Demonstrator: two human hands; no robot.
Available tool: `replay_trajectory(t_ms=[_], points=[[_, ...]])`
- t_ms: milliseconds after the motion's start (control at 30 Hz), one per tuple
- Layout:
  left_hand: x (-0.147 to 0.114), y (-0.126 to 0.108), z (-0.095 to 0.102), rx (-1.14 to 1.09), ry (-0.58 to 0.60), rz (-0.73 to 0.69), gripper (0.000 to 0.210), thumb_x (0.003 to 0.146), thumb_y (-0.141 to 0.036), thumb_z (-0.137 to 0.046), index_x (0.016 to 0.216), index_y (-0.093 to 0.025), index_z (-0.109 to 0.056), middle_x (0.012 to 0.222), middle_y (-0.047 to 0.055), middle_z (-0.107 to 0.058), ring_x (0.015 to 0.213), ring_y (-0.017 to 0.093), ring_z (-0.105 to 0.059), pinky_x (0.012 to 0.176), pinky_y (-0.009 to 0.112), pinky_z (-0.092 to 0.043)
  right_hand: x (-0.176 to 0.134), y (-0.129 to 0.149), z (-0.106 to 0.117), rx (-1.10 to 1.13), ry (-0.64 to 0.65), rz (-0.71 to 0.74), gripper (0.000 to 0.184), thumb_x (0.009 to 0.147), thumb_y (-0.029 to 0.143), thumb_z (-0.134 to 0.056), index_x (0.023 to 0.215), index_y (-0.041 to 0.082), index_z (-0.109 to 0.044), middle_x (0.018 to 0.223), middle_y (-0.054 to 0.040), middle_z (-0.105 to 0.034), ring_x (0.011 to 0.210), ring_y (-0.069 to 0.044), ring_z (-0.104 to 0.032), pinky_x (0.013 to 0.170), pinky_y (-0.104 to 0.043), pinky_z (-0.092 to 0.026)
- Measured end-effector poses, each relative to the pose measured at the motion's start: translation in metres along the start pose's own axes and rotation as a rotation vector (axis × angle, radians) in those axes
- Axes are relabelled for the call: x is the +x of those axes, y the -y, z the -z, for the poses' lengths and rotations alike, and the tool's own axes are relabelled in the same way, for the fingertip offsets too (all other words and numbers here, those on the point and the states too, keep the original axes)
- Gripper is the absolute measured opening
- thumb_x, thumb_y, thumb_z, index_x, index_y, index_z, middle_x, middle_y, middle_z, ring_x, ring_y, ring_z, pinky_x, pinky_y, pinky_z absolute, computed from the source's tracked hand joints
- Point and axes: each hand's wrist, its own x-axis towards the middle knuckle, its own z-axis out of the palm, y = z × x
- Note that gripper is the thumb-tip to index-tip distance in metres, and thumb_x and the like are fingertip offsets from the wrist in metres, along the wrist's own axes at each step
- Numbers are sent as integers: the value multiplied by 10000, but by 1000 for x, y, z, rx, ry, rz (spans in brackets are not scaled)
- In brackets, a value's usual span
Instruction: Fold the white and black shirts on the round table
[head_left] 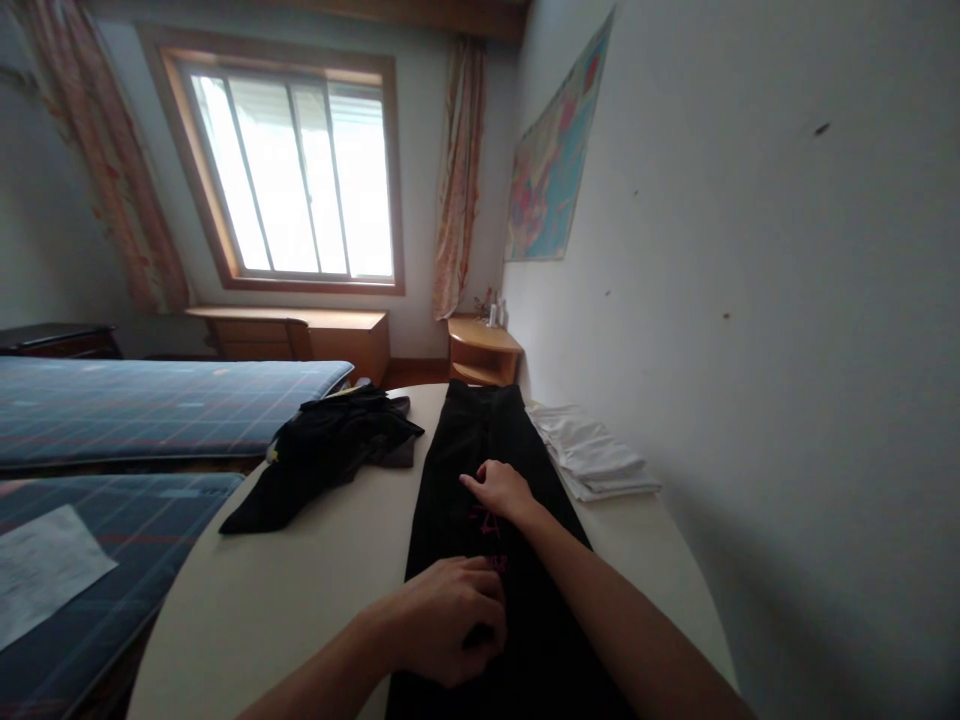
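Long black trousers (pixel 466 440) with a small pink-red print lie lengthwise on a pale round-edged table (pixel 315 600), waistband at the far end. Over the near part of them is my left hand (pixel 448 615), its fingers curled in toward the thumb against the dark cloth. Farther up the fabric, beside the print, my right hand (pixel 506 490) rests on the trousers with its thumb held apart from the fingers. The right fingertips are partly hidden by the hand itself.
A heap of dark clothes (pixel 330 440) sits on the table's left side, and folded white cloth (pixel 592 455) at the right near the wall. Plaid mattresses (pixel 150 400) stand to the left, one bearing a paper sheet (pixel 49 570). A small corner cabinet (pixel 484 335) stands beyond.
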Motion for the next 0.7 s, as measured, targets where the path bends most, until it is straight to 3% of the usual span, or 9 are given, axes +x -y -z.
replay_trajectory(t_ms=[167, 267, 433, 533, 600, 700], points=[[0, -3, 1, -66, -25, -25, 89, 840, -150, -586, 881, -228, -600, 915, -8, -683, 909, 156, -608, 882, 264, -457, 5, 6, -3, 35, -36, 14, 282, 919, 417, -528, 1031, 193, -658, 1015, -112, -731, 948, -253, -694, 743, -298, -463], [2, -7, -1, -90, -57, -48, 116, 910, -161, -522, 961, -229, -600, 955, 9, -680, 945, 152, -609, 925, 266, -456, 6, -1, 2, 52, -114, 2, 294, 956, 365, -472, 1151, 184, -596, 1054, -129, -715, 963, -249, -688, 761, -304, -452], [4, -11, -6, -72, -6, -63, 375, 801, -169, -656, 1156, -278, -605, 1179, 14, -646, 1142, 201, -566, 984, 309, -461, 10, -24, 1, 110, -58, 88, 491, 909, 325, -582, 1352, 149, -461, 995, -106, -705, 912, -220, -677, 767, -285, -438], [5, -11, -9, -34, 2, -86, 176, 853, -176, -629, 1001, -269, -653, 1119, -8, -665, 1084, 176, -592, 952, 285, -463, 10, -33, 0, 187, -43, 208, 595, 912, 278, -580, 1453, 181, -353, 865, -27, -691, 805, -179, -663, 739, -262, -429], [7, -11, -10, -21, -3, -94, 92, 925, -206, -569, 951, -249, -645, 1046, -5, -684, 1028, 157, -610, 917, 265, -468, 9, -37, 0, 216, -66, 276, 493, 936, 244, -530, 1417, 211, -424, 870, -17, -681, 808, -165, -652, 752, -256, -429], [10, -11, -14, -26, -24, -99, 131, 981, -230, -498, 1000, -241, -627, 1023, 6, -691, 1016, 145, -615, 924, 252, -461, 7, -41, -1, 227, -107, 347, 332, 947, 208, -493, 1266, 198, -584, 992, -50, -675, 916, -163, -638, 829, -253, -438]])
